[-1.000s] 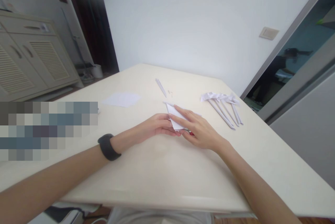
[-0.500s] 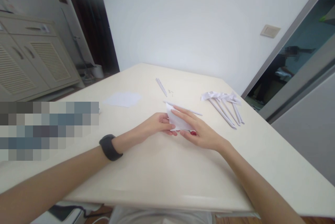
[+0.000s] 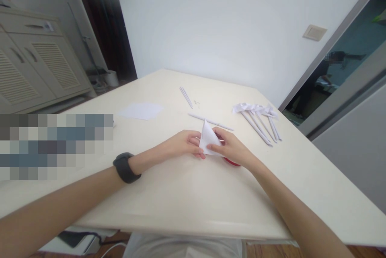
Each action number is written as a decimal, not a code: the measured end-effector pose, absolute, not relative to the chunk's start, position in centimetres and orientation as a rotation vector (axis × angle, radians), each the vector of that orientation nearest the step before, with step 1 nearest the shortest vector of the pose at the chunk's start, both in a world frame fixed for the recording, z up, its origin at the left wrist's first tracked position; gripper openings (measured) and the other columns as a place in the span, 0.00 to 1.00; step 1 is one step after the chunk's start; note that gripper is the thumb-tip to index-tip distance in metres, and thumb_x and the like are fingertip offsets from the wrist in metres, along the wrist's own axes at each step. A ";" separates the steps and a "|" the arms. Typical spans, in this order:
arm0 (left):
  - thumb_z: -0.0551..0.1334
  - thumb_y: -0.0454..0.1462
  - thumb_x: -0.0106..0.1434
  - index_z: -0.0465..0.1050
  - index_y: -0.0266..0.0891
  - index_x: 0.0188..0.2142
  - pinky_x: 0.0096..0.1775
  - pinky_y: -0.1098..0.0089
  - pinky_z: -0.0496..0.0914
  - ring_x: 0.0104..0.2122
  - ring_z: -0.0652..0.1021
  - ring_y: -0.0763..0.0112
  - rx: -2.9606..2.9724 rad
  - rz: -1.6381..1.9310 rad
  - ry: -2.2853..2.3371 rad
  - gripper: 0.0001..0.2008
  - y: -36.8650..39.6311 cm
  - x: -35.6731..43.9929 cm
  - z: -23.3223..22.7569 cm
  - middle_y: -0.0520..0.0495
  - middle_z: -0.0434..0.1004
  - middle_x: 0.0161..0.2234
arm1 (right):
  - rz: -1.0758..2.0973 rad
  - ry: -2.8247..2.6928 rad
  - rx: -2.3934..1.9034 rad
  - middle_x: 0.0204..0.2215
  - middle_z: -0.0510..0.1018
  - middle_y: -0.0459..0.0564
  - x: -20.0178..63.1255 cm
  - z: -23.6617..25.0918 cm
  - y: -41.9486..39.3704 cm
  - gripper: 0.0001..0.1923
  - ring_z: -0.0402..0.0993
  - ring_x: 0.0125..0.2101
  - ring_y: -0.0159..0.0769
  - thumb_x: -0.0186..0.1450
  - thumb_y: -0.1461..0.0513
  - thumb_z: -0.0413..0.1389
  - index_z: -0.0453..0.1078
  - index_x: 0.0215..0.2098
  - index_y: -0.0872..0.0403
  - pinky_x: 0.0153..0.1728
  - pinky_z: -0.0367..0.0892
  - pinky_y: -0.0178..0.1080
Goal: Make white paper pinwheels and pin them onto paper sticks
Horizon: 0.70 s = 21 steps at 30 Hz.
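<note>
A folded piece of white paper (image 3: 207, 137), pointed at the top like a triangle, is held between both hands above the table. My left hand (image 3: 190, 143) pinches its lower left corner. My right hand (image 3: 227, 145) grips its right side, thumb on the near face and fingers behind. Partly hidden under the right hand is a red curved thing (image 3: 232, 162) whose kind I cannot make out. Just beyond the hands, a thin rolled paper stick (image 3: 211, 122) lies across the table.
Several rolled paper sticks with crumpled paper tops (image 3: 256, 110) lie at the right. Flat white sheets (image 3: 140, 111) rest at the left. Thin sticks (image 3: 186, 97) and small scraps (image 3: 197, 103) are farther back. A wall borders the table's far side. Another person (image 3: 316, 75) shows through the opening at right.
The paper has turned from a flat four-sided shape to a pointed triangle. My right hand has gone from lying flat over it to pinching its side. More of the red thing shows.
</note>
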<state>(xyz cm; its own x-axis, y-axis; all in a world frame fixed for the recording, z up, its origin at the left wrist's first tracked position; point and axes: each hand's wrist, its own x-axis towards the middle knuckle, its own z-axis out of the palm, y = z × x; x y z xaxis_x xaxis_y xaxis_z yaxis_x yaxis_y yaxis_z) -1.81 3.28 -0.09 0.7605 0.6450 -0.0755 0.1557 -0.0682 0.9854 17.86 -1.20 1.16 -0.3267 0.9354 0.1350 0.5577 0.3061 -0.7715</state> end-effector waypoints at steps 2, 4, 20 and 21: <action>0.67 0.38 0.50 0.72 0.37 0.38 0.42 0.64 0.70 0.36 0.79 0.61 1.632 0.428 0.683 0.15 3.5 -1.9 -0.1 0.46 0.80 0.32 | 0.842 -1.979 -1.316 0.37 0.73 0.46 18.1 1.0 -1.0 0.13 0.68 0.36 0.36 0.58 0.60 0.54 0.66 0.42 0.52 0.36 0.63 0.38; 0.68 0.38 0.47 0.72 0.38 0.34 0.42 0.64 0.70 0.38 0.79 0.59 1.624 0.418 0.714 0.14 3.6 -2.0 -0.3 0.46 0.80 0.33 | 0.840 -1.957 -1.309 0.38 0.73 0.46 18.3 1.0 -0.7 0.14 0.68 0.35 0.35 0.57 0.60 0.55 0.66 0.43 0.52 0.36 0.63 0.38; 0.67 0.40 0.49 0.70 0.36 0.27 0.36 0.67 0.72 0.30 0.79 0.65 1.546 0.390 0.824 0.10 3.4 -1.7 -0.4 0.44 0.80 0.29 | 0.887 -1.897 -1.278 0.37 0.73 0.46 18.3 1.4 -0.9 0.15 0.68 0.36 0.36 0.56 0.59 0.56 0.66 0.42 0.52 0.37 0.63 0.39; 0.67 0.40 0.49 0.71 0.36 0.27 0.36 0.66 0.72 0.30 0.79 0.65 1.550 0.397 0.825 0.10 3.4 -1.7 -0.3 0.44 0.80 0.29 | 0.883 -1.896 -1.280 0.37 0.73 0.46 18.3 1.4 -0.9 0.16 0.68 0.36 0.36 0.56 0.59 0.56 0.66 0.42 0.52 0.37 0.63 0.39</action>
<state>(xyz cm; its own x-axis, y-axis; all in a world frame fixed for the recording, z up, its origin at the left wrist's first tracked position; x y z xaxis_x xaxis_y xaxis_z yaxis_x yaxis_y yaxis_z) -1.66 3.42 -0.32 0.6825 0.6992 -0.2128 0.2695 0.0299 0.9625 18.35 -0.91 1.39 -0.2890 0.9441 0.1588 0.4863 0.2877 -0.8251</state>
